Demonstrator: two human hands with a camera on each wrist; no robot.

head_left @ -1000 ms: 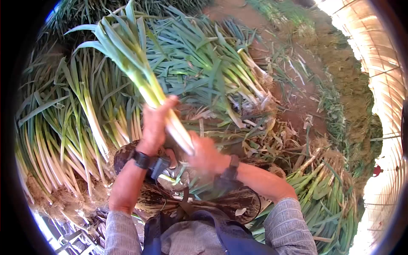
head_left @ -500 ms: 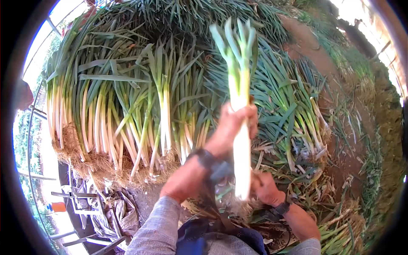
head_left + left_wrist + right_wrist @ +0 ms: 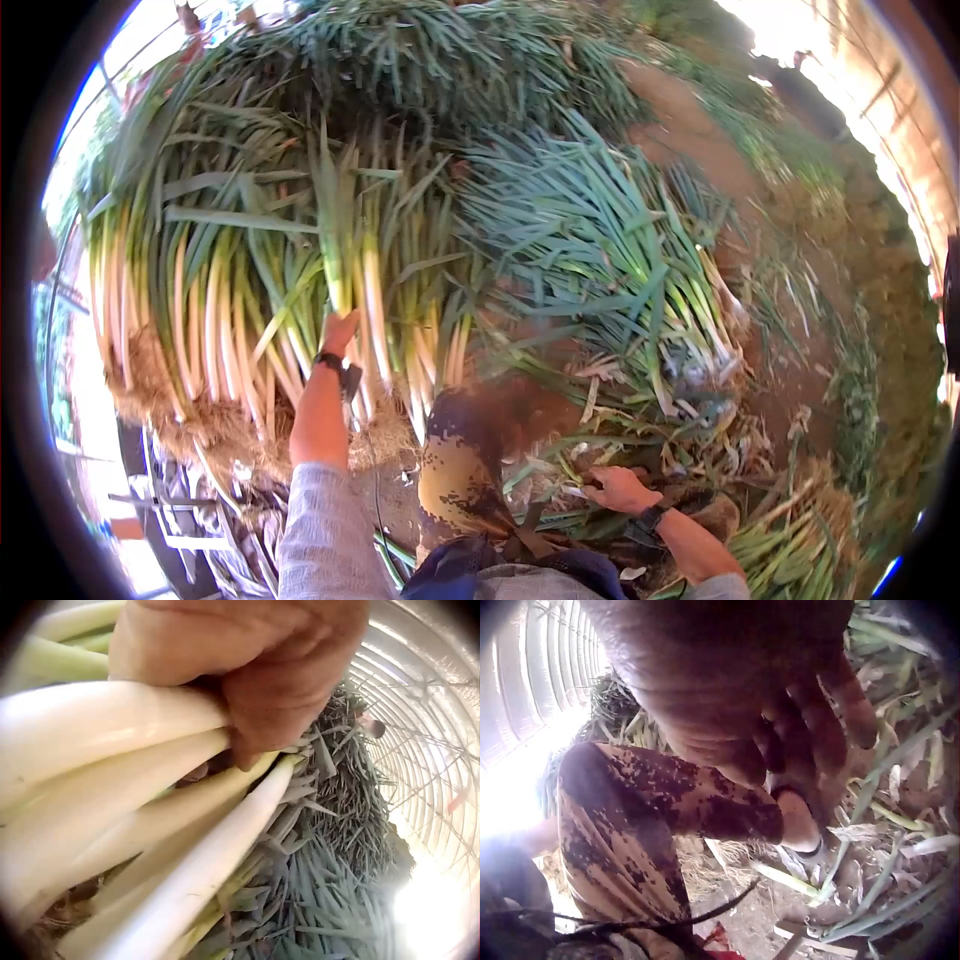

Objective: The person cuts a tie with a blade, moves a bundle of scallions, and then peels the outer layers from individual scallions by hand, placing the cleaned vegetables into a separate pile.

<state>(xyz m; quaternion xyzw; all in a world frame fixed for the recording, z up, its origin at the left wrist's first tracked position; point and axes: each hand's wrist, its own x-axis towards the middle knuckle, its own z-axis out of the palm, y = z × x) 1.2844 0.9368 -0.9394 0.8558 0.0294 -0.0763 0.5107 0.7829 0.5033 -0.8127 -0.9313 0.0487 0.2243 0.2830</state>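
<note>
My left hand (image 3: 341, 332) reaches into the row of leeks at the left and grips a leek (image 3: 337, 268) by its stalk, below the green leaves. Seen from the left wrist, the fingers curl over a thick white leek stalk (image 3: 112, 720), with other pale stalks (image 3: 202, 874) lying close beside it. The leek's root end is out of sight there. Low at the right, my right hand (image 3: 622, 490) hovers over leaf scraps near the knee, holding nothing. Its fingers (image 3: 829, 742) hang loosely bent in the right wrist view.
Another pile of leeks (image 3: 600, 270) lies right of centre, roots toward the right. Dense green leaves (image 3: 440, 70) fill the back. Trimmed leaves (image 3: 720, 445) litter the soil, and more leeks (image 3: 800, 545) lie at bottom right. A camouflage trouser leg (image 3: 460, 475) stands between the hands.
Both hands earlier held thick leeks in front of the body. The left hand has since carried them left to the row, while the right hand has let go and stays low at the right.
</note>
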